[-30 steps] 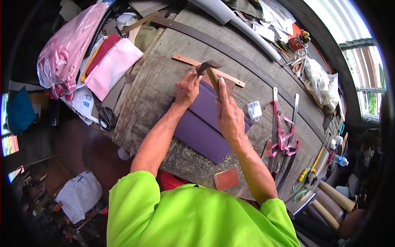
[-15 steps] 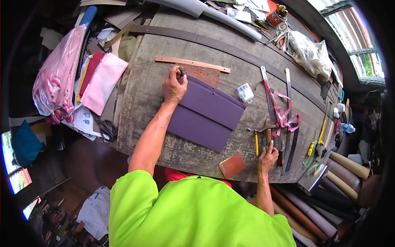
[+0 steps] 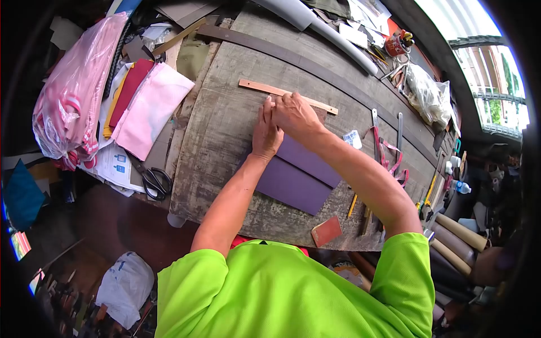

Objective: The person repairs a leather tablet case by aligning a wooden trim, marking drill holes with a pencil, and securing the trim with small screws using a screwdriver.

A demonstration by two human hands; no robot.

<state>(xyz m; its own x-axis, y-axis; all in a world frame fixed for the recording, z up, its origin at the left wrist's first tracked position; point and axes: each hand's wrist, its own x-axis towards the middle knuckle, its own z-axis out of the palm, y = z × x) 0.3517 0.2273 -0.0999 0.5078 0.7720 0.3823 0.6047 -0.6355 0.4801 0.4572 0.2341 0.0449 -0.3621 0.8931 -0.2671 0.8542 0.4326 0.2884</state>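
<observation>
My left hand (image 3: 267, 133) and my right hand (image 3: 295, 114) meet at the far left corner of a folded purple leather piece (image 3: 296, 186). Both are closed, fingertips close together. Whatever they hold is hidden between and under the fingers. The purple piece lies at an angle on the worktable, a dark fold line running across it. A bit of brown board (image 3: 321, 114) shows past its far edge. Just beyond my fingers is a narrow wooden strip with holes (image 3: 256, 86).
A small clear box (image 3: 353, 139) lies right of the purple piece. Nearer me are a yellow pencil (image 3: 353, 205) and a reddish-brown leather piece (image 3: 327, 231). Black scissors (image 3: 156, 181) rest at the left edge, beside pink fabric (image 3: 152, 107). A pink tape (image 3: 389, 158) lies right.
My right hand has left the hammer on the right and come across to my left hand. The small dark-ended tool seen in my left hand is now hidden. The view has shifted.
</observation>
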